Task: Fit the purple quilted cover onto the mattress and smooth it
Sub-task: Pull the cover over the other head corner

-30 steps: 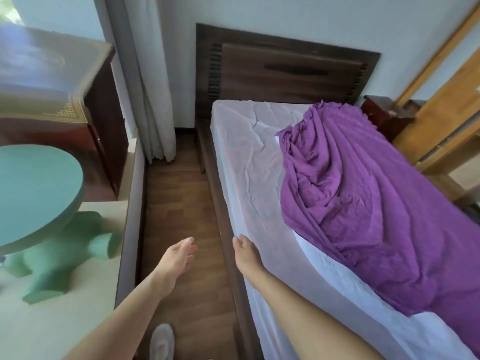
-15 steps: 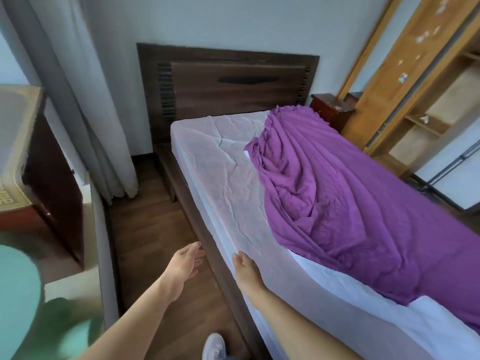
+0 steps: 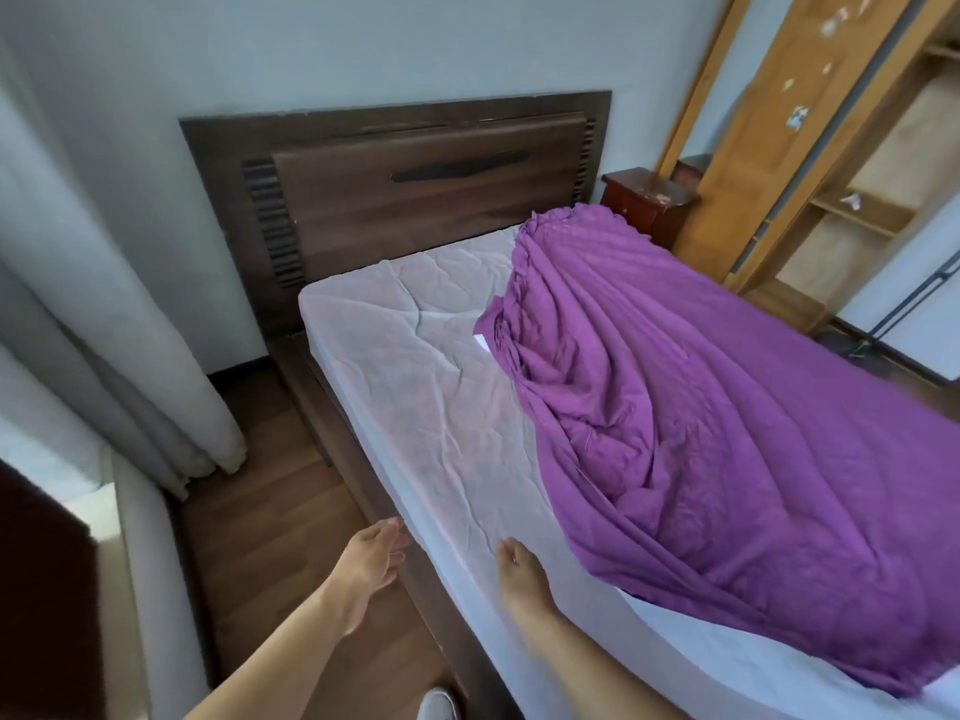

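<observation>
Dark wooden headboard (image 3: 415,184) backs the mattress (image 3: 415,407), with a curtain (image 3: 130,356) and a nightstand (image 3: 644,205) either side. Bunched over the far half lies the purple cover (image 3: 727,433), just beyond my right hand (image 3: 519,574), which rests flat on the mattress edge. My left hand (image 3: 369,558) hangs loosely spread, holding nothing.
</observation>
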`<control>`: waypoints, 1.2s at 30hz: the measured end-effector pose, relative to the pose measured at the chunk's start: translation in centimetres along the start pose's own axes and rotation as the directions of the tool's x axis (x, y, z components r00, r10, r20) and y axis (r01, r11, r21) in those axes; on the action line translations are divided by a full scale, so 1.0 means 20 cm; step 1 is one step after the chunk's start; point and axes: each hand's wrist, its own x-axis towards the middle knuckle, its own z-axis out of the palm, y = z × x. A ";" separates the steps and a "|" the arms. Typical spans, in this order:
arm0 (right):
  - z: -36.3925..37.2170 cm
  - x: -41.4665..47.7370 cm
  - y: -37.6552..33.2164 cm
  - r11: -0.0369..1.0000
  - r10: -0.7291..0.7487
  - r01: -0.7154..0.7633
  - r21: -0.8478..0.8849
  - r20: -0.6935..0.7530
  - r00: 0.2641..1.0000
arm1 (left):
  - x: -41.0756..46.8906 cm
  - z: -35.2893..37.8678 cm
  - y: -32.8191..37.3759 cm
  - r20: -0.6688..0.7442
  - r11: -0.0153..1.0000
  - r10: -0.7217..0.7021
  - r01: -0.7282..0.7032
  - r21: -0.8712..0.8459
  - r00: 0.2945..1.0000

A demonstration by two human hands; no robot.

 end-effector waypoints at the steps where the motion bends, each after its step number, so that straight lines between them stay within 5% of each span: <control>1: -0.01 0.08 -0.06 1.000 -0.007 0.007 -0.011 0.000 1.000 | 0.07 -0.01 0.06 -0.002 1.000 0.000 0.000 -0.003 1.000; 22: 0.31 1.02 -1.07 0.998 0.024 -0.018 0.057 -0.109 0.994 | 1.14 -0.57 1.04 0.130 0.999 -0.003 -0.002 0.038 0.992; 36: 0.18 1.68 -1.18 0.998 0.049 -0.055 -0.021 -0.230 0.972 | 1.85 -0.45 1.35 0.183 0.991 -0.069 0.046 0.129 0.981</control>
